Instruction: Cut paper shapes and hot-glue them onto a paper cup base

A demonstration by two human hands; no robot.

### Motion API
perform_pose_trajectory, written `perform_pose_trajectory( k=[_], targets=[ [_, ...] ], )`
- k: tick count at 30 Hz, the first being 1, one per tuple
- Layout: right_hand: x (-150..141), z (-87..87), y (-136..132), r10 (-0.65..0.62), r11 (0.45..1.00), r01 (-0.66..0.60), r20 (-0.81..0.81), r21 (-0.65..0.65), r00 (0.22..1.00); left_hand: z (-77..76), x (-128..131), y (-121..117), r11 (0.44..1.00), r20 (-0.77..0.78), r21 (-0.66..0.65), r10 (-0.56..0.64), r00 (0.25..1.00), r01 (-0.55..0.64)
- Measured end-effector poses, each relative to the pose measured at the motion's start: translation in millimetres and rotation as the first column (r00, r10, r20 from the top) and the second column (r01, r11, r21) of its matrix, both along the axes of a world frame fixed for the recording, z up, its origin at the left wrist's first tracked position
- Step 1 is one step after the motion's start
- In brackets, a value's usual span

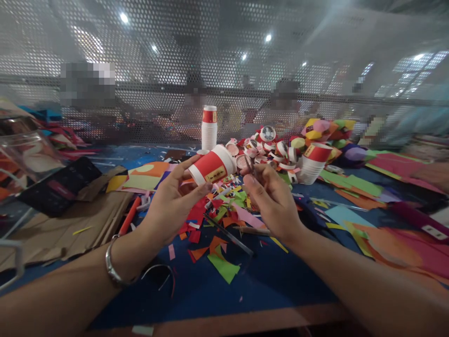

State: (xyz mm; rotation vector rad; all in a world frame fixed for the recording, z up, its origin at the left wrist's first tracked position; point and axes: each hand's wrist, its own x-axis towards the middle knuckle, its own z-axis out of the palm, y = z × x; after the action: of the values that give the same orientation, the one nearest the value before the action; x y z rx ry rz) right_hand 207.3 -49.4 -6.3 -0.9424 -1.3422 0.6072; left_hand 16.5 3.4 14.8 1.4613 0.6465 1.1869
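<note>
At the far left, a clear plastic tub (26,150) stands on the worktop (196,285). Near it lie a dark flat box (59,185) and some brown cardboard (70,220). An orange marker pen (129,216) lies just beside the cardboard.

The left hand (168,201), with a silver bracelet (114,269) on the wrist, holds a red and white paper cup (213,164). The cup lies on its side in the air, above the middle of the worktop, and its open mouth points to the right. The grip is only a thumb on top and fingers below. That grip is light, so the cup could slip or get squashed if the fingers press too hard.

Under both hands is a heap of coloured paper scraps (224,210). A thin dark stick (229,236) lies among them. If the cup falls, it lands in that mess, and small bits are easy to lose there.

The right hand (271,199) is near the cup's mouth. Its fingers are pinched close around something small and thin, and I cannot tell what it is. It could drop into the scraps and be hard to find.

Far behind stands a tall stack of paper cups (209,127). To the right of it is a pile of cut cup rims (266,147), then a shorter cup stack (314,163) that leans. A bump from an arm could tip it over. At the right, big sheets of coloured paper (393,238) cover the worktop.
</note>
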Motion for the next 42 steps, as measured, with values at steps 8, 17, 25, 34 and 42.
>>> perform_pose_trajectory(
  k=[8,17,25,34,42],
  targets=[
    [-10.5,4.9,-13.5,0.153,0.978,-0.125,0.169,-0.169,0.974,-3.5,3.1,-2.5,0.996,-0.046,0.085,0.011,0.999,-0.007],
    [-13.1,0.0,-10.4,0.314,0.924,-0.293,0.051,-0.244,0.948,-7.8,3.5,-2.0,0.988,-0.053,0.144,0.067,0.996,-0.059],
    [-13.8,-0.8,-10.2,0.343,0.896,-0.341,-0.045,-0.286,0.938,-7.6,5.3,-0.6,0.978,-0.008,0.195,0.079,0.997,-0.076],
    [-17.6,-1.7,-12.9,0.334,0.883,-0.350,-0.104,-0.314,0.937,-9.9,2.8,2.5,0.923,-0.084,0.348,0.205,0.975,-0.164],
    [-19.3,-3.3,-13.5,0.311,0.877,-0.357,-0.188,-0.322,0.932,-12.2,0.1,3.9,0.821,-0.170,0.539,0.327,0.929,-0.190]
  ],
)
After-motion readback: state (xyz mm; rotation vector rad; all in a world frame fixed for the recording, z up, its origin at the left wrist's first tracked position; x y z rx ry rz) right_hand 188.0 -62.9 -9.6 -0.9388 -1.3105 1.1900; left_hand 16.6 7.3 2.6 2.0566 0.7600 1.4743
